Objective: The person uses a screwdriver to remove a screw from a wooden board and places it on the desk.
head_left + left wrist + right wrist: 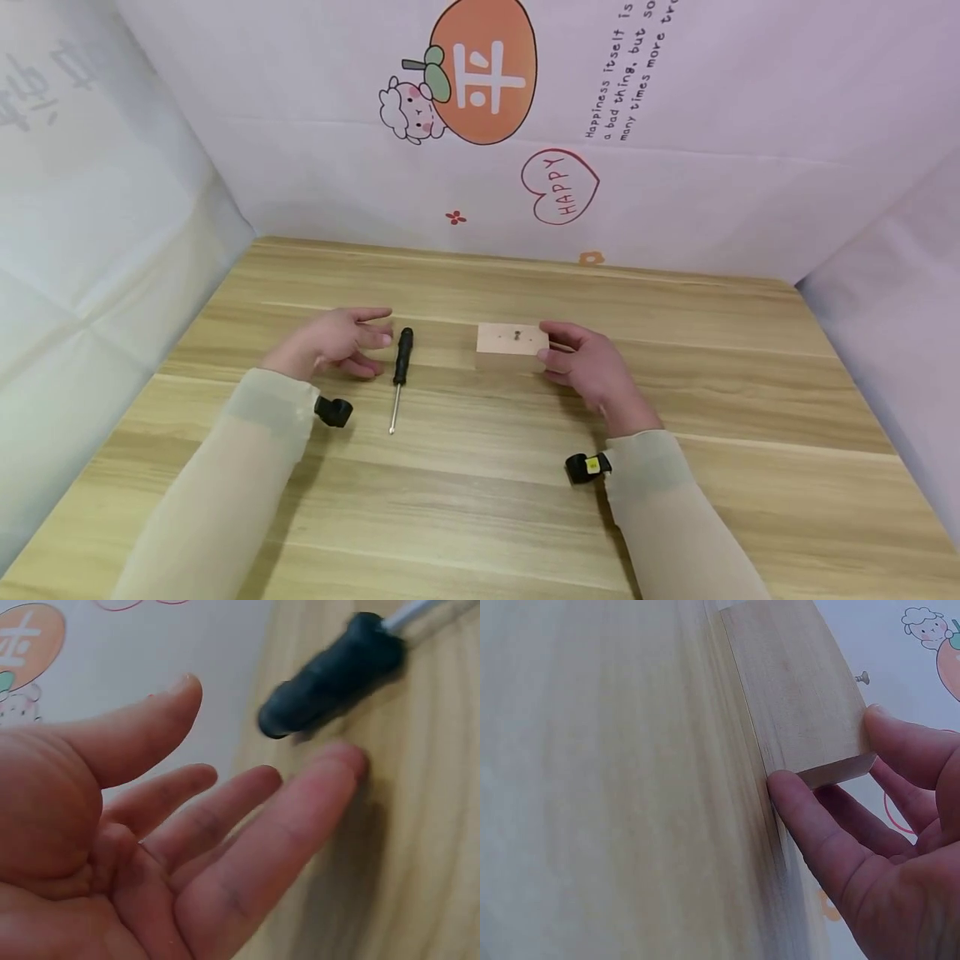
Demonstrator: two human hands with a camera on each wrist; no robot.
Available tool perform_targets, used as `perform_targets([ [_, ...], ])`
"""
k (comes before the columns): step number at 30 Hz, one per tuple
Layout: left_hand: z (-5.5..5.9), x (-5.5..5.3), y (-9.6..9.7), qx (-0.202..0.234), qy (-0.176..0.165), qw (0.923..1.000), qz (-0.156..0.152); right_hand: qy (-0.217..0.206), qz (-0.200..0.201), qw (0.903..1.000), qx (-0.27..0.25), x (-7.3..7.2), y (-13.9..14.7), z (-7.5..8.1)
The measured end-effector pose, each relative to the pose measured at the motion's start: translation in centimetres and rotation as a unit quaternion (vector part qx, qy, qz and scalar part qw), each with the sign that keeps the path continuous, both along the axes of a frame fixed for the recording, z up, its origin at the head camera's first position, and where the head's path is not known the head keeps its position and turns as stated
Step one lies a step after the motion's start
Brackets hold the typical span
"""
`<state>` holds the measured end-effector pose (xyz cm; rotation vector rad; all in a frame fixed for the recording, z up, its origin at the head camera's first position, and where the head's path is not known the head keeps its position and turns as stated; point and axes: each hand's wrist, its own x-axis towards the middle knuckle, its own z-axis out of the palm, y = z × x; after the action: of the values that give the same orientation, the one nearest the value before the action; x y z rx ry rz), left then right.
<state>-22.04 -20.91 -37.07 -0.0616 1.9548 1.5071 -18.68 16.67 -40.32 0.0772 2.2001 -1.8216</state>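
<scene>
A pale wooden block [513, 360] sits on the table, with a small screw [862, 677] sticking out of its top. Small dark spots show on either side of that screw in the head view. At the block's right end my right hand [588, 362] grips a corner, thumb at the top edge and a fingertip low on the front face. A screwdriver [402, 358] with a black handle lies to the left of the block, its metal tip toward me. My left hand [348, 340] is just left of the handle, fingers spread and loosely bent, holding nothing.
The wood-grain table [465, 500] runs back to a white printed cloth [337, 175]. More white cloth [82, 250] hangs at the left side. A small black camera [333, 411] is strapped to the left wrist, and another black camera [583, 468] to the right.
</scene>
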Motion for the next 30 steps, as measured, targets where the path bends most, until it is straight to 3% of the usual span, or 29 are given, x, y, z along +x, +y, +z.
perform_targets([
  [6,-0.9,0.0,1.3,-0.029,0.018,0.9993,0.015,-0.006,-0.004,0.9999,-0.012,0.1,-0.2,0.1],
  [10,-0.6,0.4,2.4,-0.095,0.061,0.9936,-0.001,-0.008,-0.004,0.9999,-0.015,0.1,-0.2,0.2],
  [12,-0.5,0.7,3.0,-0.140,0.095,0.9855,-0.015,-0.008,-0.005,0.9999,-0.014,0.1,-0.2,0.3],
  [16,-0.7,1.1,4.2,-0.221,0.156,0.9623,-0.028,-0.008,-0.007,0.9998,-0.014,0.2,-0.2,0.4],
  [19,-0.9,1.3,4.9,-0.257,0.186,0.9478,-0.032,-0.006,-0.009,0.9998,-0.016,0.2,-0.2,0.4],
  [21,-1.1,1.3,5.2,-0.268,0.196,0.9427,-0.031,-0.004,-0.009,0.9998,-0.016,0.2,-0.1,0.3],
  [24,-1.2,1.3,5.5,-0.261,0.195,0.9448,-0.028,-0.004,-0.010,0.9998,-0.014,0.2,-0.1,0.2],
  [30,-1.4,1.2,5.6,-0.209,0.173,0.9619,-0.033,-0.007,-0.009,0.9998,-0.015,0.2,-0.1,0.3],
])
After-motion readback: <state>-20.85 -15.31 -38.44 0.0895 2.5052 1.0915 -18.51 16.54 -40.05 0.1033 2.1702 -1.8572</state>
